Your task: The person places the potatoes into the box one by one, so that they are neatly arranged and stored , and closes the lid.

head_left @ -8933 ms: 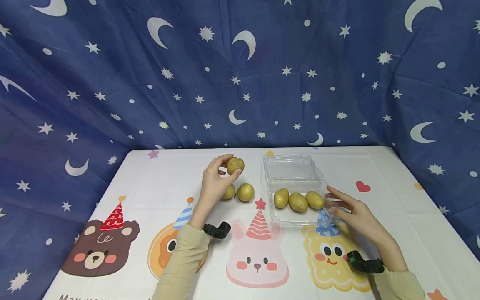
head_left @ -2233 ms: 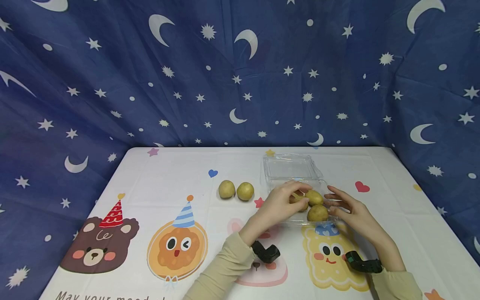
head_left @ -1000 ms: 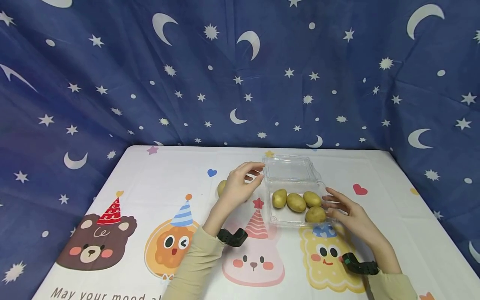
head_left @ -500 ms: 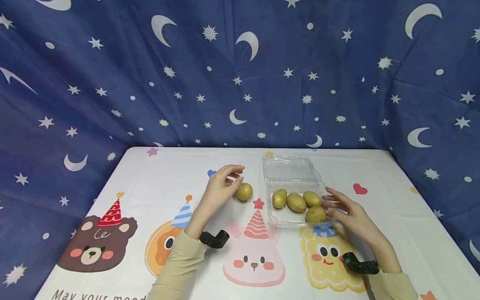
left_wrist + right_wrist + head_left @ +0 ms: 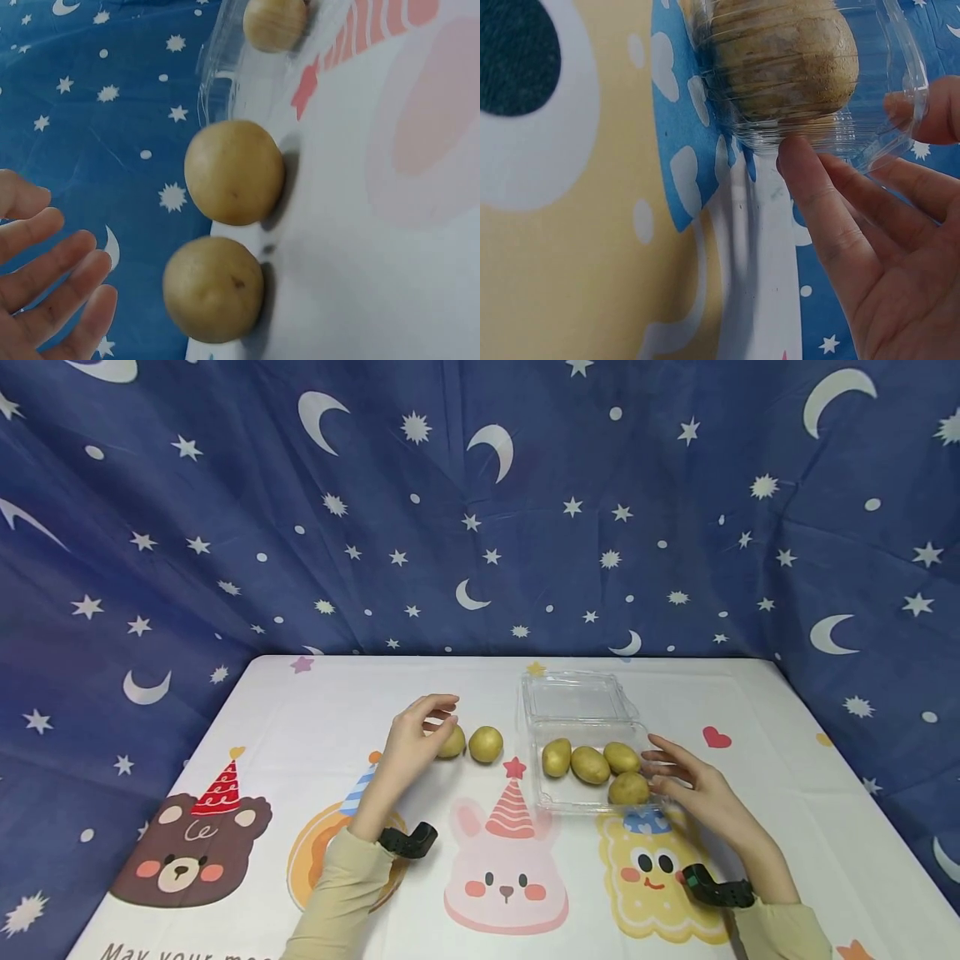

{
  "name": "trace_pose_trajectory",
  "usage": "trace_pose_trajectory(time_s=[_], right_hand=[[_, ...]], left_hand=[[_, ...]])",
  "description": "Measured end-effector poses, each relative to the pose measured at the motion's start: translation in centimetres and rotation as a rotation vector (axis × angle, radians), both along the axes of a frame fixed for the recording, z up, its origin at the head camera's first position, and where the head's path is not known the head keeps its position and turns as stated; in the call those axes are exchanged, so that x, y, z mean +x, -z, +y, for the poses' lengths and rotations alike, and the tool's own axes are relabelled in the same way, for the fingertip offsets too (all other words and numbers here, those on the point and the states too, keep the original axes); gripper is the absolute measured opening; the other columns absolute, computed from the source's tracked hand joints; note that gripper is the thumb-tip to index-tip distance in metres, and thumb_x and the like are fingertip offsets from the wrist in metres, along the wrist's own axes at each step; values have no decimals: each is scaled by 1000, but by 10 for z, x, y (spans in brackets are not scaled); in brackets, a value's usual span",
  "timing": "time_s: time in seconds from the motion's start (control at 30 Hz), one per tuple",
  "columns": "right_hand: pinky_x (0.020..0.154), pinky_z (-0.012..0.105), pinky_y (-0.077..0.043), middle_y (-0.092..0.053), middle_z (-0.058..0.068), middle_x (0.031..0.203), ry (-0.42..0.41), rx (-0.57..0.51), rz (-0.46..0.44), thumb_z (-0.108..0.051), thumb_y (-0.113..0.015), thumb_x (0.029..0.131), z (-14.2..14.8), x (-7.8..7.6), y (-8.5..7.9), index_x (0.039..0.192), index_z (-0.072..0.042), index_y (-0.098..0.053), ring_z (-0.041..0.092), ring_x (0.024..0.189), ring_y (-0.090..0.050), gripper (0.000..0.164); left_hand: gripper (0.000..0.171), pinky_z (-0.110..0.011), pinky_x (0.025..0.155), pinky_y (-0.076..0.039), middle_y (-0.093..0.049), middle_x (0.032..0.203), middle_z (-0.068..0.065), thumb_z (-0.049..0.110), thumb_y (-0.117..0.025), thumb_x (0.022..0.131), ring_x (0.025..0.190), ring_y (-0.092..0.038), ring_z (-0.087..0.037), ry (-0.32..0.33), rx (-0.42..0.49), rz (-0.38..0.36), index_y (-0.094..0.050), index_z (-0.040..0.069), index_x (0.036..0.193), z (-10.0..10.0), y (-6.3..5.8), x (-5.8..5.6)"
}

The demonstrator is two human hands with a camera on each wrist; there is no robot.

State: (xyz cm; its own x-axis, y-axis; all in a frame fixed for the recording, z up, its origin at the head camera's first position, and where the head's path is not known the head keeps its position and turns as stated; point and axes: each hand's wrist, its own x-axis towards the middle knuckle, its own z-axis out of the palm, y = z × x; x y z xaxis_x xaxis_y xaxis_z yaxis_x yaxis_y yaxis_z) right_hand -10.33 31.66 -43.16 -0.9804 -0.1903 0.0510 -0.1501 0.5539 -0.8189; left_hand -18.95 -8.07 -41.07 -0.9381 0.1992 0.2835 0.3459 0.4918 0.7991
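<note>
Head view: left hand (image 5: 415,737) half-open, holding nothing, near two potatoes (image 5: 486,744); right hand (image 5: 697,785), fingers relaxed, touches clear box (image 5: 564,795).

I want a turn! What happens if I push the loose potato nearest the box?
That potato would probably roll, since it looks nearly round. It may bump the other potato beside it. Its skin looks smooth, so maybe slippery.

The smooth, rounded potatoes (image 5: 214,289) are yellowish tan, one flecked dark brown; the hinged plastic box (image 5: 577,697) is colourless and see-through. White moons, stars and dots pattern the navy fabric backdrop (image 5: 555,460). The white printed tablecloth (image 5: 757,710) bears a brown bear (image 5: 191,852), pink rabbit (image 5: 507,906) and yellow biscuit (image 5: 663,906). Cloth sleeves (image 5: 333,893) are plain beige.
</note>
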Motion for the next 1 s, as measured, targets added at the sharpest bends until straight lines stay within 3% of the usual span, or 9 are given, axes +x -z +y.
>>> trace_pose_trajectory(time_s=[0.4,0.6,0.8,1.0], right_hand=[[82,9,-47,-55,23,132,21,28,-32,-17,-60,94,-1,0,-2,149,-6,-32,-16,103,-53,63],[82,9,-46,-55,23,133,28,46,-35,-18,-60,94,-1,0,-4,149,-7,-32,-16,104,-52,63],[82,9,-45,-55,22,133,33,52,-33,-18,-60,94,-1,1,-4,149,-8,-32,-16,104,-52,63],[82,9,-45,-55,22,133,31,50,-35,-17,-60,94,-1,0,-4,149,-9,-32,-16,104,-52,63]], left_hand=[[30,-35,80,-56,-67,113,-8,13,-62,90,101,-64,-22,-54,-55,-25,-65,10,120,-10,17,-7],[32,-38,83,-56,-65,114,-12,14,-65,89,104,-63,-26,-28,-44,-51,-64,8,121,-13,23,-8],[39,-40,90,-54,-60,123,-14,17,-67,88,111,-60,-29,28,-48,-128,-60,7,126,-15,28,-9],[44,-41,94,-52,-58,125,-15,14,-68,86,115,-58,-30,36,-65,-168,-58,9,128,-16,32,-9]])
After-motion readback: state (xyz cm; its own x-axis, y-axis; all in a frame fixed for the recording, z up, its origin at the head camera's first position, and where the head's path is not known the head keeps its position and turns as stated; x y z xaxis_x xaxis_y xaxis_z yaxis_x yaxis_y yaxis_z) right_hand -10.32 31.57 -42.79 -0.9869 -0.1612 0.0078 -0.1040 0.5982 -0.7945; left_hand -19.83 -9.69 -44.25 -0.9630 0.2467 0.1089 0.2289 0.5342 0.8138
